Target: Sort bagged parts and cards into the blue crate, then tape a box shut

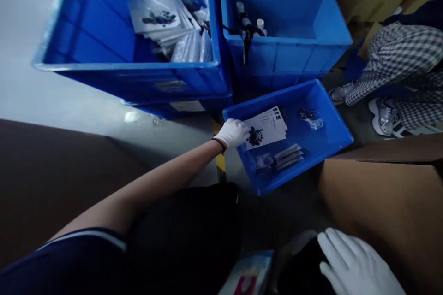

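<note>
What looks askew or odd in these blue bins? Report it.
Nothing is spilled or damaged. The packets in the big bin lie in a slumped, fanned pile, and the left hand touches a tilted card stack.

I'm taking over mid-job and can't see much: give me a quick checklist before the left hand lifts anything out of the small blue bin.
1. Left hand on the printed cards: ok, fingers rest on the stack's left edge.
2. Grip closed on a card: cannot tell, the fingertips are too small to read.
3. Small blue bin clear above the cards: ok, nothing overhangs it.
4. Sealed packets clear of the cards: ok, they lie apart, nearer the front wall.
5. Right hand free: ok, it is open, low beside the cardboard box.
6. Co-worker's shoes clear of the bin: ok.
</note>
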`<state>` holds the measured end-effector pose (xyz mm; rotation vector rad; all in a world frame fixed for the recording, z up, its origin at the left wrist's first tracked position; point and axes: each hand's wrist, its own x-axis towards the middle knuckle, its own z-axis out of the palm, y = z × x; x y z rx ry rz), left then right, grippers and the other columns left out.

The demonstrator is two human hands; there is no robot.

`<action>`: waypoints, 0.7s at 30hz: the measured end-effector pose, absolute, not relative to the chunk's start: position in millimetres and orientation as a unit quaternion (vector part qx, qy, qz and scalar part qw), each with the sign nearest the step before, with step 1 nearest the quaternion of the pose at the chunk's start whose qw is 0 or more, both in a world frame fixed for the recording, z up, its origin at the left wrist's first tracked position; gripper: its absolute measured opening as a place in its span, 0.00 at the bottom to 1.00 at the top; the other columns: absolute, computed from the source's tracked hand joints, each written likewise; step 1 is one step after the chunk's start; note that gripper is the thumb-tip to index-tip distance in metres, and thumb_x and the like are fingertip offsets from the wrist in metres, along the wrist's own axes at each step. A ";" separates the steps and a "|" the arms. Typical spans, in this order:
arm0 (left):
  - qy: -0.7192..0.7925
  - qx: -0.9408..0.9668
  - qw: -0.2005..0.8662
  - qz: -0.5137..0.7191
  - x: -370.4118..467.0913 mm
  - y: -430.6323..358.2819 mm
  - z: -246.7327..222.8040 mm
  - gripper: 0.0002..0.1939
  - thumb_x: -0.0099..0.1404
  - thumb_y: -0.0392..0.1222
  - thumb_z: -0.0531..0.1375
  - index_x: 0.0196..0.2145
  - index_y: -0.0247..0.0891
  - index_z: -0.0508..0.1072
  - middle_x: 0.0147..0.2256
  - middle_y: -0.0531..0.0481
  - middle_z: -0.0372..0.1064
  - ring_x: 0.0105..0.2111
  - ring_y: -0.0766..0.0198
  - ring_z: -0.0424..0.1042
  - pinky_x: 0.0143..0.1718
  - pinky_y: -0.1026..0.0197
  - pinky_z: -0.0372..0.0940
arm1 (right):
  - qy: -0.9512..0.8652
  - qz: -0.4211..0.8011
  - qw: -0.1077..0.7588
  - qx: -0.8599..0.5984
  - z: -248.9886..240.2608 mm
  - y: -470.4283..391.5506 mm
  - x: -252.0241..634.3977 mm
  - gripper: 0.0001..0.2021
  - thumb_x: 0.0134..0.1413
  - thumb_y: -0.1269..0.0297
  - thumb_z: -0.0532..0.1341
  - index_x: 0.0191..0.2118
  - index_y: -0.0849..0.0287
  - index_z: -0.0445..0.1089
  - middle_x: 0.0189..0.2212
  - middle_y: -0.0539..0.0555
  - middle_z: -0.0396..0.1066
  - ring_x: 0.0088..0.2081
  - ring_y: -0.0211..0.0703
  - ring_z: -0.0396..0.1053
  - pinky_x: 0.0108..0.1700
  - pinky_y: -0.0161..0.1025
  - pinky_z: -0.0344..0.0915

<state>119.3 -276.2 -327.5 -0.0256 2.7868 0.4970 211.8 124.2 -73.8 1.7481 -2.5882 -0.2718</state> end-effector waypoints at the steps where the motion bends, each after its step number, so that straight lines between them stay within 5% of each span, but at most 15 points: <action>1: 0.976 0.006 0.147 0.159 121.7 -276.8 -332.6 0.21 0.70 0.49 0.53 0.43 0.35 0.82 0.44 0.37 0.78 0.45 0.48 0.75 0.46 0.52 0.60 | -0.826 -0.100 -0.028 0.555 -79.2 114.2 209.8 0.20 0.70 0.68 0.46 0.45 0.60 0.77 0.41 0.55 0.79 0.39 0.43 0.78 0.38 0.41 0.72; 8: 0.974 0.008 0.195 0.114 117.3 -269.4 -329.8 0.22 0.72 0.46 0.51 0.45 0.32 0.81 0.42 0.33 0.78 0.45 0.44 0.76 0.44 0.50 0.58 | -0.819 -0.183 -0.241 0.487 -115.7 66.3 216.7 0.19 0.58 0.69 0.63 0.55 0.62 0.75 0.45 0.59 0.77 0.43 0.53 0.76 0.40 0.49 0.74; 12: 0.964 -0.020 0.238 0.113 111.4 -264.7 -322.0 0.23 0.72 0.48 0.51 0.46 0.30 0.80 0.43 0.30 0.77 0.47 0.42 0.75 0.45 0.49 0.58 | -0.799 -0.234 -0.368 0.413 -148.7 19.6 197.2 0.17 0.67 0.66 0.57 0.58 0.60 0.72 0.43 0.59 0.76 0.44 0.53 0.75 0.43 0.48 0.71; 16: 0.964 -0.026 0.239 0.110 111.5 -263.5 -321.7 0.23 0.72 0.49 0.52 0.47 0.30 0.80 0.44 0.31 0.77 0.48 0.42 0.74 0.47 0.49 0.58 | -0.819 -0.258 -0.361 0.365 -188.5 -8.2 150.0 0.19 0.73 0.63 0.46 0.49 0.61 0.74 0.40 0.61 0.75 0.44 0.53 0.75 0.44 0.46 0.68; 21: 0.965 -0.021 0.241 0.103 108.4 -263.1 -325.0 0.22 0.70 0.50 0.54 0.46 0.32 0.81 0.44 0.33 0.77 0.49 0.41 0.72 0.50 0.46 0.57 | -0.880 -0.166 -0.350 0.276 -262.5 -15.2 93.1 0.17 0.70 0.63 0.52 0.55 0.53 0.75 0.54 0.59 0.73 0.55 0.55 0.70 0.54 0.46 0.67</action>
